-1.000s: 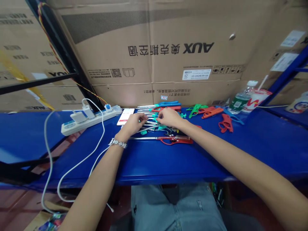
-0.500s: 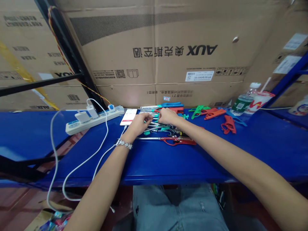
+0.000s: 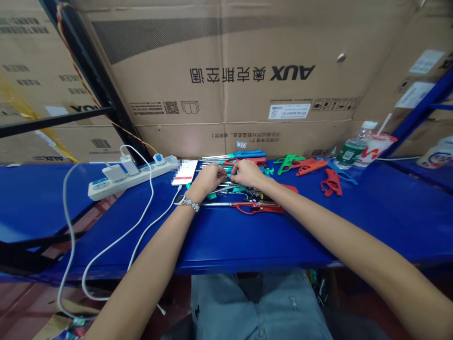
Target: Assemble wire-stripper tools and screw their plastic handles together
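Toward the back of the blue worktop [image 3: 226, 243], a heap of metal rods [image 3: 230, 189] with teal fittings was spread crosswise beneath two bare hands. The fingers of the left hand [image 3: 211, 178] and the right hand [image 3: 247, 173] were curled, their tips brought close together over the heap; whether anything was grasped between them could not be told, as the spot was partly covered by the fingers. Behind them a blue-handled lighter [image 3: 249, 154] was laid, and in front a red-handled lighter [image 3: 276, 208] was placed, its long rod pointed left. The left wrist was encircled by a bracelet [image 3: 190, 203]. To the left a phone [image 3: 184, 177] was set near a white power strip [image 3: 141, 178], into which chargers were plugged. To the right, green handles [image 3: 290, 162], an orange handle [image 3: 313, 165] and a red handle [image 3: 332, 182] were scattered; beyond them a bottle [image 3: 348, 153] was stood beside a cup [image 3: 375, 150]. The background was filled by a carton [image 3: 247, 42].
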The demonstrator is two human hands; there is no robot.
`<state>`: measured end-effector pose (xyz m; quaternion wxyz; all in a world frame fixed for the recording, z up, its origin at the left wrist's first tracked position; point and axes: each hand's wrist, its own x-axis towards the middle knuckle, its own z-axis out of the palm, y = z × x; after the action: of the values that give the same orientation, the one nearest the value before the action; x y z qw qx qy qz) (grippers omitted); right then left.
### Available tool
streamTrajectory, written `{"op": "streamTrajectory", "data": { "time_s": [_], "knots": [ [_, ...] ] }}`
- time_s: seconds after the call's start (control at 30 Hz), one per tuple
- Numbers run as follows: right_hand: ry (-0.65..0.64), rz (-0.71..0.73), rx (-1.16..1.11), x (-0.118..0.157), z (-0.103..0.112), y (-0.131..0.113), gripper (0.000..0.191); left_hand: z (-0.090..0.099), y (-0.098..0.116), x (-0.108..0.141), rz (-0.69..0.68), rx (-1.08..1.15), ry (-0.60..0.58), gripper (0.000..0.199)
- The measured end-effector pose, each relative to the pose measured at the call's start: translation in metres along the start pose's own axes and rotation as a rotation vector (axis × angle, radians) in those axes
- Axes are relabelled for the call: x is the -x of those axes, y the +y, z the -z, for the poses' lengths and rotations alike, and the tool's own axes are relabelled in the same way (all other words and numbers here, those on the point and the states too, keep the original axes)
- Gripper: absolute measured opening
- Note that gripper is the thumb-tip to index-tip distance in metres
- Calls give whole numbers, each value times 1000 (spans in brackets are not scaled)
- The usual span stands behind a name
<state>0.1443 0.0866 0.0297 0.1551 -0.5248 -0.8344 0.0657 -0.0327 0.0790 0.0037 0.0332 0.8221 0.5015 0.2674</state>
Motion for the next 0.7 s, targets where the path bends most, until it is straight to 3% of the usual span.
{"op": "streamTrajectory", "data": {
  "time_s": [0.2, 0.3, 0.43, 0.53, 0.7],
  "knots": [
    [149, 3, -233, 18, 5, 5, 10, 15, 15, 8, -167, -33, 105, 14],
    [183, 28, -417, 40, 9, 12, 10, 22, 24, 16, -242, 58, 99, 14],
    [273, 163, -584, 77, 15, 26, 20, 29, 38, 29, -180, 326, -22, 11],
    [246, 280, -640, 97, 12, 35, 16, 28, 48, 34, -111, 419, -98, 14],
    [262, 219, -722, 108, 5, 41, 18, 20, 57, 35, -65, 538, -152, 14]
  ]
}}
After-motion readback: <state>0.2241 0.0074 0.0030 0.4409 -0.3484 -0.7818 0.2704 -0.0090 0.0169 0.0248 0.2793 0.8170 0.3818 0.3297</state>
